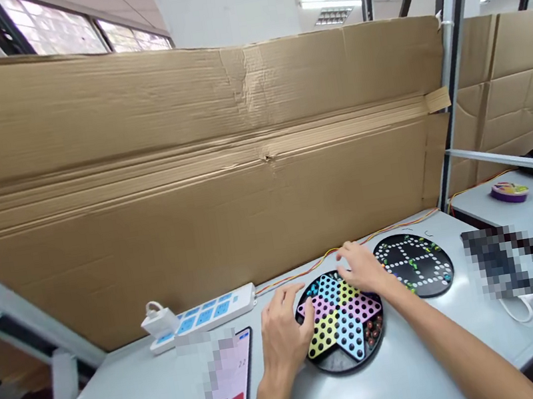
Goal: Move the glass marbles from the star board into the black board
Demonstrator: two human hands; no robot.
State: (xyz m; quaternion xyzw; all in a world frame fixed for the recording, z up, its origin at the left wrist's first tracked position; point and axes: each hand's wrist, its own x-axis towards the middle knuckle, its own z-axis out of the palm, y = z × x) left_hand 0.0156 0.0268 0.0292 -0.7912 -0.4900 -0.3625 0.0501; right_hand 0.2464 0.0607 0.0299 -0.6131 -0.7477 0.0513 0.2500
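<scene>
A round black Chinese checkers board (343,322) with a multicoloured star lies on the grey table. Dark marbles (373,329) sit in its rim at the lower right. My left hand (282,338) rests at the board's left edge, fingers curled against the rim. My right hand (361,267) is at the board's far right edge, fingers bent down on it; whether it holds a marble I cannot make out. A second round black board (414,264) with white dots lies just right of my right hand.
A white power strip (204,314) with a plug lies at the back left. A phone (230,384) lies near my left wrist. Coloured wires (307,264) run along the cardboard wall (191,171). A blurred dark item (499,260) lies at the right. A purple tin (509,191) sits on the neighbouring table.
</scene>
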